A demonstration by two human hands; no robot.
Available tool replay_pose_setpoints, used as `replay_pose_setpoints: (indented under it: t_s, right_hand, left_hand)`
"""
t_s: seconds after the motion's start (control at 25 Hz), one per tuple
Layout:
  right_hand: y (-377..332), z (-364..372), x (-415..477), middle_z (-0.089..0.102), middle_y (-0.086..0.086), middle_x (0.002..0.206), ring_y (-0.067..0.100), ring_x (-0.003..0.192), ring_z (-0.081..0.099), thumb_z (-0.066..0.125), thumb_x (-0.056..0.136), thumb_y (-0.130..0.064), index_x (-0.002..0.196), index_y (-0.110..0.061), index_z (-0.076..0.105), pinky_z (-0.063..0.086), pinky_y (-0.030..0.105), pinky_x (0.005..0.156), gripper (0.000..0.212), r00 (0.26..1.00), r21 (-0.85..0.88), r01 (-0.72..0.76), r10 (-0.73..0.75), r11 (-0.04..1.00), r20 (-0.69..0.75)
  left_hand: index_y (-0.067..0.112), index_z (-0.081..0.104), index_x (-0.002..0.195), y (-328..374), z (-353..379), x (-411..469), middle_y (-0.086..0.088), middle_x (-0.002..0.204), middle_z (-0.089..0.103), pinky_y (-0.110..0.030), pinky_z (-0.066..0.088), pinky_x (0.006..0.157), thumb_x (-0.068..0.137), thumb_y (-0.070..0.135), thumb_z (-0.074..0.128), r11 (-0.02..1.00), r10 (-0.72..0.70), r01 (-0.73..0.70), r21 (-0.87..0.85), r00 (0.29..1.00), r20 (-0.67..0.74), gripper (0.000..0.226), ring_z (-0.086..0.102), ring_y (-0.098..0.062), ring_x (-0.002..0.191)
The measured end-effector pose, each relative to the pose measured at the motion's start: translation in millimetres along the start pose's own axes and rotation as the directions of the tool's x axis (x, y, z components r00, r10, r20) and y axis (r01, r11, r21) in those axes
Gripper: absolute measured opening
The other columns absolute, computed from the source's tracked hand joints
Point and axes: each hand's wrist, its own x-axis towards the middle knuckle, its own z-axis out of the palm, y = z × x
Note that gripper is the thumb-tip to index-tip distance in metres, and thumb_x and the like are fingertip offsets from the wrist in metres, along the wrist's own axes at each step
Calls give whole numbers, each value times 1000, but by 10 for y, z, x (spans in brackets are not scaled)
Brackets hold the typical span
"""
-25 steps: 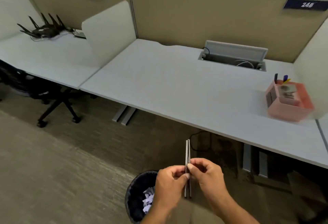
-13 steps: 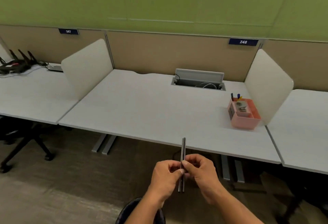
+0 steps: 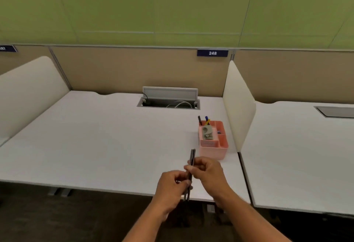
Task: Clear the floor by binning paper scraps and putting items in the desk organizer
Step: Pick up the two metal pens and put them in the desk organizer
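Two thin dark pens (image 3: pixel 192 157) stand upright side by side over the desk's front edge. My left hand (image 3: pixel 172 185) grips their lower part and my right hand (image 3: pixel 208 172) pinches them higher up. A pink desk organizer (image 3: pixel 214 148) sits on the white desk (image 3: pixel 95 138), just beyond and right of my hands. It holds several pens at its back and a grey object in a middle compartment. No bin and no paper scraps are in view.
A cream divider panel (image 3: pixel 239 107) stands right of the organizer, another divider panel (image 3: pixel 28 92) at the far left. An open cable hatch (image 3: pixel 168 100) sits at the desk's back. A second desk (image 3: pixel 298 155) lies to the right.
The view has swung right and up toward the desk; the bin and floor have dropped out of sight. My hands, still holding the pens, are now over the desk edge near the organizer.
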Motion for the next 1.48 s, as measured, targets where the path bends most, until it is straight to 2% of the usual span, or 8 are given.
replay_pose_setpoints:
  t_s: [0.12, 0.28, 0.52, 0.68, 0.8, 1.0, 1.2, 1.48]
  right_hand:
    - [19, -676, 512, 80, -7, 87, 9, 83, 77, 77, 91, -24, 93, -25, 77, 60, 19, 73, 2, 1000, -54, -2, 3, 999, 11]
    - [-45, -1368, 1255, 81, -9, 95, 8, 87, 78, 73, 94, -18, 101, -27, 76, 63, 26, 79, 12, 996, -70, 52, -57, 996, -64]
    - [75, -1709, 2046, 74, -14, 85, 10, 81, 73, 74, 94, -28, 88, -39, 65, 61, 28, 72, 15, 962, -142, 35, -72, 989, -263]
    - [411, -1699, 2196, 71, -16, 84, 9, 80, 72, 70, 96, -21, 93, -34, 65, 63, 30, 72, 14, 968, -207, -35, -19, 978, -250]
    - [660, -1695, 2249, 74, -1, 88, 23, 86, 72, 69, 96, -17, 94, -19, 67, 62, 37, 75, 3, 972, -284, -98, 30, 954, -234]
    - [896, -1679, 2265, 77, 10, 98, 30, 92, 72, 67, 97, -16, 101, -5, 72, 60, 49, 86, 12, 986, -334, -134, 91, 933, -141]
    - [999, -1697, 2324, 76, 15, 108, 32, 100, 72, 69, 97, -14, 109, -3, 76, 58, 49, 94, 18, 988, -367, -141, 107, 919, -111]
    - [1043, -1704, 2410, 78, 13, 104, 30, 94, 75, 68, 98, -21, 111, -4, 75, 62, 48, 88, 22, 979, -369, -202, 181, 907, -93]
  left_hand:
    - [33, 80, 98, 393, 616, 513, 13, 93, 80, -22, 63, 81, 97, 17, 71, 1000, -5, 5, -17, 999, -41, 19, 79, -9, 89]
    - [40, 73, 107, 814, 1140, 1140, 20, 106, 74, -8, 50, 72, 96, 17, 72, 999, -25, 21, -37, 990, -136, 26, 70, -4, 100]
    - [25, 70, 122, 785, 1215, 1541, 8, 117, 71, -10, 49, 68, 96, 12, 63, 989, -128, 143, 32, 951, -281, 30, 66, -10, 104]
    - [26, 66, 129, 601, 1113, 1554, 10, 121, 64, -28, 51, 94, 98, 20, 65, 975, -184, 214, 52, 920, -347, 31, 62, -15, 114]
    - [27, 67, 128, 446, 1021, 1506, 10, 121, 64, -29, 49, 94, 98, 22, 65, 963, -229, 265, 44, 897, -377, 31, 62, -15, 113]
    - [27, 66, 129, 327, 950, 1484, 9, 123, 64, -32, 50, 101, 100, 22, 64, 955, -242, 291, 61, 880, -408, 29, 60, -15, 114]
    - [26, 67, 128, 289, 1003, 1474, 6, 127, 65, -31, 50, 101, 100, 21, 65, 952, -243, 297, 76, 884, -400, 29, 61, -17, 118]
    - [27, 65, 129, 243, 1024, 1461, 3, 135, 66, -25, 48, 96, 101, 21, 65, 940, -205, 294, 173, 891, -404, 29, 59, -10, 111]
